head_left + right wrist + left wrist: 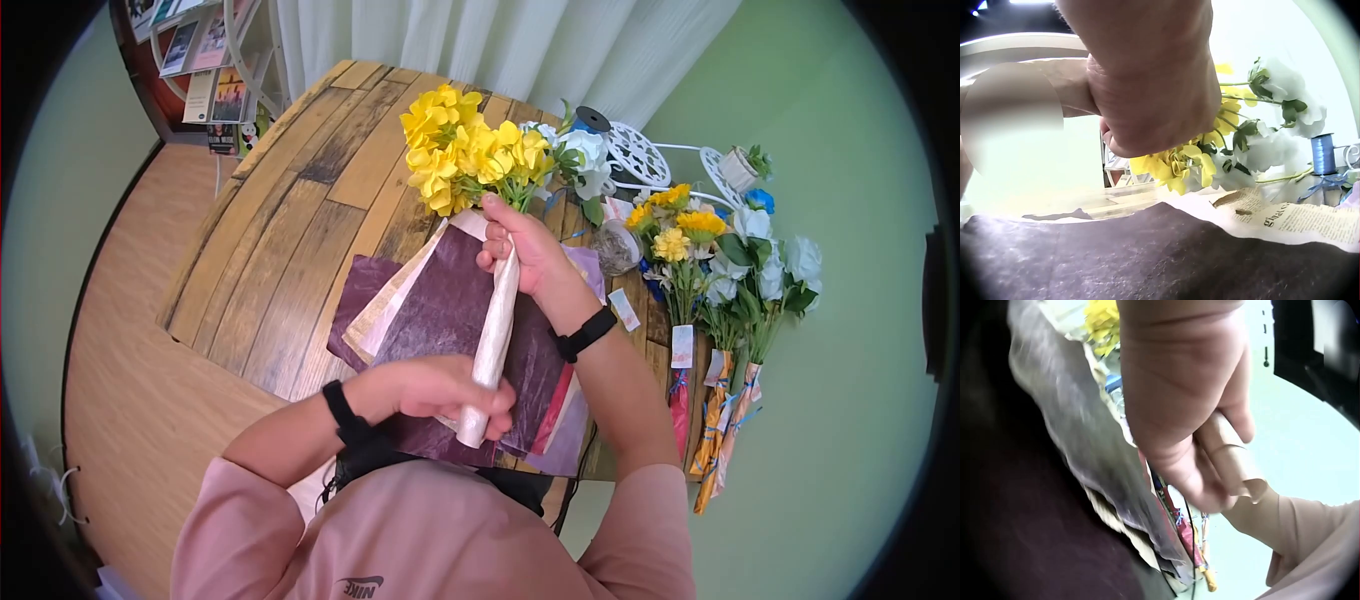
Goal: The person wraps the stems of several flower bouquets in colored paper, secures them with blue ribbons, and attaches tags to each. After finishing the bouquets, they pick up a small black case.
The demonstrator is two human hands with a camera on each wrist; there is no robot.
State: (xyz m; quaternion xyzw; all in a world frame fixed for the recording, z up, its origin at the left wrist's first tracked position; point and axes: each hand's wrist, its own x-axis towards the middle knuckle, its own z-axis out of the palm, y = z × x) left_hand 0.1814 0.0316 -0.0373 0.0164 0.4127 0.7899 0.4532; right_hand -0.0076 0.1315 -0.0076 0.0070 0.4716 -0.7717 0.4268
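My right hand (527, 252) grips a bouquet of yellow flowers (440, 150) by the upper part of its stems, just under the blooms. Cream paper (492, 335) is rolled into a narrow tube around those stems. Near the tube's lower end, my left hand (455, 388) curls its fingers around the paper. In the left wrist view the paper's open end (1235, 462) pokes out between thumb and fingers. The bouquet slants over dark purple wrapping sheets (430, 300). From the right wrist, the yellow blooms (1179, 165) show beyond my fist (1154, 94).
Loose white flowers (585, 150) and a blue ribbon spool (1322, 154) lie at the back. Several wrapped bouquets (715, 400) line the table's right edge, near a white metal stand (640, 155). Newsprint paper (1297, 219) sits among the sheets on the wooden table (270, 240).
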